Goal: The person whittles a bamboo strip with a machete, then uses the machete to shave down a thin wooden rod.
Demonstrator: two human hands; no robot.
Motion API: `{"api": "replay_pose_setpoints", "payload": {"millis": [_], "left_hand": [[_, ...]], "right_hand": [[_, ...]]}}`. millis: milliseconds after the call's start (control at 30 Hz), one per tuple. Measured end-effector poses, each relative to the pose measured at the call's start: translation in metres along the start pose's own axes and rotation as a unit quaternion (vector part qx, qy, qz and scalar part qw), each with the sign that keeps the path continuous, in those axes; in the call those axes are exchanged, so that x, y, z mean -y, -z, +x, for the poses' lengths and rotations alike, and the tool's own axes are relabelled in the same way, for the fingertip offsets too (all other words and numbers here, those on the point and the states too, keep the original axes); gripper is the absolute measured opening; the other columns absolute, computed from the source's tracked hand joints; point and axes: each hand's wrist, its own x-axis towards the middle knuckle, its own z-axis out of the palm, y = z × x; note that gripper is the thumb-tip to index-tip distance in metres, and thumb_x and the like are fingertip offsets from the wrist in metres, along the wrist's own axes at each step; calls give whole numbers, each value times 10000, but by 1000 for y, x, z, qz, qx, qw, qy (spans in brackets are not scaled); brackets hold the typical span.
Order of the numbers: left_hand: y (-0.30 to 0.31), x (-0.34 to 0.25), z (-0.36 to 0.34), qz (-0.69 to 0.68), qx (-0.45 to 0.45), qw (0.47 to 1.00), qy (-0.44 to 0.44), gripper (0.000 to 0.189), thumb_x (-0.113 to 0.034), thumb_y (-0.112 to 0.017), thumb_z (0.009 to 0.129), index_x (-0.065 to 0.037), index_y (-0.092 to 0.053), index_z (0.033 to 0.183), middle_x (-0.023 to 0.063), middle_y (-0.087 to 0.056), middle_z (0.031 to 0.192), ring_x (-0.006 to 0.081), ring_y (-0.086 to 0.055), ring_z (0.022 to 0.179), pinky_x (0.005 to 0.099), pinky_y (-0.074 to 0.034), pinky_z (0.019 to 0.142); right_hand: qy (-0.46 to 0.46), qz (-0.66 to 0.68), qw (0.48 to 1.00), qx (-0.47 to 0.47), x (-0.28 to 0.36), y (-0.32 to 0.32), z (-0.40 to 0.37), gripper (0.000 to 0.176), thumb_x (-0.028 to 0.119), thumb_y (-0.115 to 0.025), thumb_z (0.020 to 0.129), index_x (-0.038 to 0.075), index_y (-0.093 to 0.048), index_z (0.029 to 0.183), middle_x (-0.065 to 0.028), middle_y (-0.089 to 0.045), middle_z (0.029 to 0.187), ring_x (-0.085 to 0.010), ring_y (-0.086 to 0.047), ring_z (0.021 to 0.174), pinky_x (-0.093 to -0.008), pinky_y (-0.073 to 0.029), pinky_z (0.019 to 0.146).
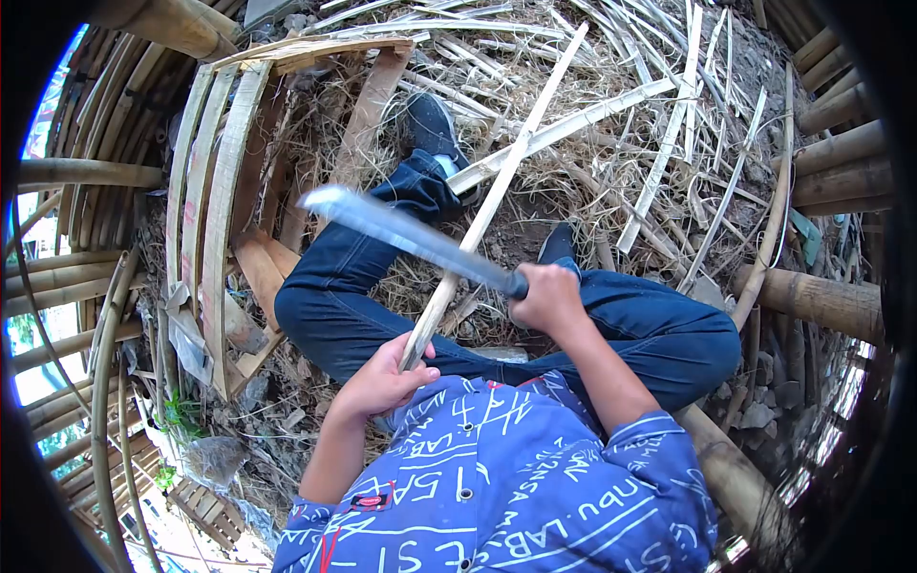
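My left hand [384, 380] is closed around the near end of a long, pale bamboo strip [504, 183], which slants up and away to the right over my lap. In my right hand [552, 304] is the dark handle of a machete [411, 236]. Its broad blade, slightly blurred, points to the left and crosses over the strip in this view. A second bamboo strip [573, 130] lies beyond, passing under the held one near my shoe [432, 129].
A slatted wooden crate [225, 181] stands at the left. Split bamboo strips [669, 162] and shavings litter the ground ahead and to the right. Thick bamboo poles [812, 304] line the right side, and a bamboo fence [67, 277] runs along the left.
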Motion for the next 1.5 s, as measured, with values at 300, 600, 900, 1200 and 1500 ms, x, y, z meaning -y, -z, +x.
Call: {"api": "replay_pose_setpoints", "payload": {"millis": [300,600,900,1200,1500], "left_hand": [[-7,1,3,18,-3,1000,4,267,-56,-690,863,-75,-468,1009,-90,-409,572,0,-362,421,194,-269,356],[2,3,5,40,-3,999,-14,267,-9,-672,859,-80,-458,1001,-67,-453,596,14,-382,415,199,-263,356],[-4,5,5,21,-22,1000,-6,270,-6,-679,850,-78,-462,994,-60,-461,610,17,-394,421,199,-274,352],[-1,6,7,57,-44,997,-2,298,-10,-701,829,-77,-463,995,-62,-461,614,16,-411,430,198,-300,359],[3,10,7,37,-19,998,-43,323,2,-711,811,-78,-467,1008,-93,-430,632,-13,-406,492,168,-292,411]], "right_hand": [[-93,49,992,-66,-47,-5,24,192,228,-650,704,70,-686,808,-206,-672,757,-401,-661,774,-486,-537,737],[86,42,994,58,10,0,-19,181,240,-683,637,86,-654,729,-184,-644,665,-380,-653,683,-480,-532,667],[-30,-17,999,-26,-42,7,43,183,239,-664,684,74,-672,761,-196,-683,785,-380,-670,764,-479,-541,734],[80,75,992,62,15,-10,-26,176,206,-671,654,64,-653,756,-200,-646,684,-399,-648,702,-487,-524,678],[45,-50,997,42,-11,-8,9,214,240,-671,630,86,-655,778,-170,-676,737,-360,-673,734,-470,-533,697]]}}
